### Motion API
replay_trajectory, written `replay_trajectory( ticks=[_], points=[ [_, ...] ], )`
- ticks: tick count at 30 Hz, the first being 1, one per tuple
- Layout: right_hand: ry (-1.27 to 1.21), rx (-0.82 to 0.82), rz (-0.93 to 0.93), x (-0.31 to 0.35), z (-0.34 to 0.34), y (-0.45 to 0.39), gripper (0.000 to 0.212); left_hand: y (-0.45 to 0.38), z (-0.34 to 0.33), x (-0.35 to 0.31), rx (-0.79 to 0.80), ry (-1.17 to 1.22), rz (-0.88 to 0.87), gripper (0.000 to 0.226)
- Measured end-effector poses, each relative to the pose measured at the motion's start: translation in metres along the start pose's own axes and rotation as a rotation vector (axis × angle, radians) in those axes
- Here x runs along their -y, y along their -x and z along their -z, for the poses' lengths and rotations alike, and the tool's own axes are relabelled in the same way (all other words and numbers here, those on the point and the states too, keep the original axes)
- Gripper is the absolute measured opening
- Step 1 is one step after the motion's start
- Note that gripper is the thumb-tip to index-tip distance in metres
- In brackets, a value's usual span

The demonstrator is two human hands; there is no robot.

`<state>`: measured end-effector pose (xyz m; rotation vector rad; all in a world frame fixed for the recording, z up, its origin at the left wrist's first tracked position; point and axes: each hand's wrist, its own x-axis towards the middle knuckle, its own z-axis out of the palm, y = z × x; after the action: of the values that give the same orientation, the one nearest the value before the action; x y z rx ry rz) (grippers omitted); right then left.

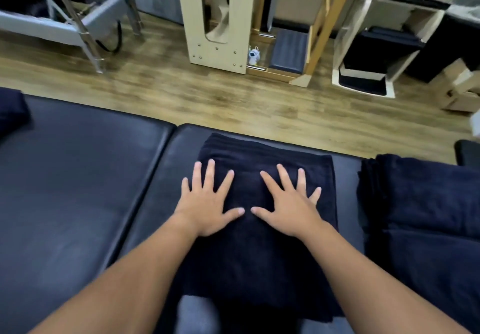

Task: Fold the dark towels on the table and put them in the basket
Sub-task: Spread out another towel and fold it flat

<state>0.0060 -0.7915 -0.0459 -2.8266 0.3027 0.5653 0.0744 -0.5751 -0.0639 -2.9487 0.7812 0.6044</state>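
Note:
A dark navy towel (259,263) lies folded on the padded black table (78,177), its far edge near the table's far side. My left hand (207,206) and my right hand (288,206) press flat on its upper half, fingers spread, thumbs almost touching. To the right sits a heap of more dark towels (420,203). Another dark towel (11,113) shows at the far left edge. No basket can be made out with certainty.
Beyond the table is wood flooring (181,92). A pale wooden unit (215,16) with a cutout stands at the back centre, a metal-framed grey cart (78,16) at back left, and white shelving with dark bins (376,48) at back right.

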Motion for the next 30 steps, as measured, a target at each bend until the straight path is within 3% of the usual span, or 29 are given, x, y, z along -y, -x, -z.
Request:
replay_trajectory(
  ticks=[4,7,17,23,27,30],
  points=[
    [-0.096,0.063,-0.15,-0.023,0.003,0.017,0.109,-0.023,0.009,-0.002,0.012,0.078,0.104,0.097],
    [-0.066,0.099,-0.152,-0.02,-0.006,0.042,0.112,-0.01,0.005,-0.014,-0.026,0.028,0.102,0.086],
    [-0.024,0.043,-0.125,0.007,-0.071,0.167,0.084,0.122,-0.066,-0.009,-0.254,-0.023,-0.32,0.074],
    [0.12,-0.021,-0.114,-0.007,-0.101,0.204,0.115,0.15,-0.078,0.026,-0.239,-0.166,-0.499,0.073],
    [0.189,-0.078,-0.076,-0.015,-0.097,0.195,0.102,0.142,-0.062,0.032,-0.246,-0.216,-0.581,0.087],
    [0.261,-0.154,-0.028,-0.021,-0.092,0.191,0.092,0.141,-0.038,0.03,-0.209,-0.226,-0.589,0.068]
  ],
)
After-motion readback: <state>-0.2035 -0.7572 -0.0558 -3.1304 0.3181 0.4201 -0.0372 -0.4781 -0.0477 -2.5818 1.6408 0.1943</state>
